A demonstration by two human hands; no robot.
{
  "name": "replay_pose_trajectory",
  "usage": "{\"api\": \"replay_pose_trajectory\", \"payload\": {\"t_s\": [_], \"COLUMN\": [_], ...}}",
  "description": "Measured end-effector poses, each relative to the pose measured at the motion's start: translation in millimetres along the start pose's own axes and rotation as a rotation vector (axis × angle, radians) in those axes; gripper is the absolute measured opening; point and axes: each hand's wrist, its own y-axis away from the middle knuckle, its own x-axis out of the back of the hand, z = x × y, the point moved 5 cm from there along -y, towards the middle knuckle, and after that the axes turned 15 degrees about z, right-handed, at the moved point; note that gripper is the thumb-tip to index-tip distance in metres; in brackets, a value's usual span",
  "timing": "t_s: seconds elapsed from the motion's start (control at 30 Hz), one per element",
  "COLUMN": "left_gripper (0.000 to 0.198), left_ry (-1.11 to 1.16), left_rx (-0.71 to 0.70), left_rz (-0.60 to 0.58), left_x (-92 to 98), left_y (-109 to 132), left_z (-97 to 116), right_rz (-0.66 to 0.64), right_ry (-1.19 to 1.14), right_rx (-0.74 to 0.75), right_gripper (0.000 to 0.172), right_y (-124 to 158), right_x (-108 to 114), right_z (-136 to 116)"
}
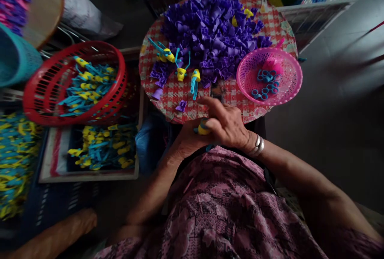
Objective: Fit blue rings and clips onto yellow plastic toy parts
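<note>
Just past my lap, at the table's near edge, my left hand (192,137) is closed around a small yellow-and-blue plastic toy piece (204,128). My right hand (230,126) meets it from the other side, thumb against the piece and index finger stretched forward; its other fingers are partly hidden. Beyond the hands lie similar yellow-and-blue pieces (181,75) with strap-like blue parts. A single purple plastic part (181,106) lies near the front edge. A big heap of purple parts (213,35) covers the back of the round table (147,65).
On the table's right stands a pink basket (297,85) with blue rings (265,85). To the left, a red basket (30,103) and a tray (90,176) hold yellow-and-blue pieces. A bare limb (69,227) shows at lower left. White crate (315,23) behind right.
</note>
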Motion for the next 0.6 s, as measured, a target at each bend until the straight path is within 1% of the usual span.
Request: {"api": "replay_pose_trajectory", "payload": {"t_s": [0.1, 0.13, 0.2, 0.3, 0.43, 0.53, 0.6], "left_gripper": [0.024, 0.025, 0.027, 0.034, 0.036, 0.037, 0.037], "left_ry": [0.175, 0.212, 0.234, 0.239, 0.217, 0.189, 0.186], "left_rx": [0.057, 0.074, 0.108, 0.142, 0.148, 0.158, 0.152], "left_rz": [0.006, 0.01, 0.03, 0.091, 0.13, 0.145, 0.136], "left_x": [7.2, 7.6, 6.5, 4.0, 1.1, 1.2, 1.6], "left_y": [5, 6, 6, 4, 2, 3, 3], "left_z": [9, 8, 4, -4, -3, 1, 2], "right_rz": [0.135, 0.159, 0.183, 0.165, 0.151, 0.192, 0.249], "right_ry": [-0.145, -0.17, -0.2, -0.229, -0.218, -0.229, -0.279], "right_rx": [-0.295, -0.362, -0.441, -0.473, -0.46, -0.463, -0.48], "right_gripper": [0.055, 0.054, 0.052, 0.048, 0.045, 0.042, 0.043], "right_y": [15, 22, 34, 46, 53, 56, 57], "right_x": [3, 2, -4, -13, -20, -21, -14], "right_z": [20, 26, 37, 43, 46, 46, 35]}}
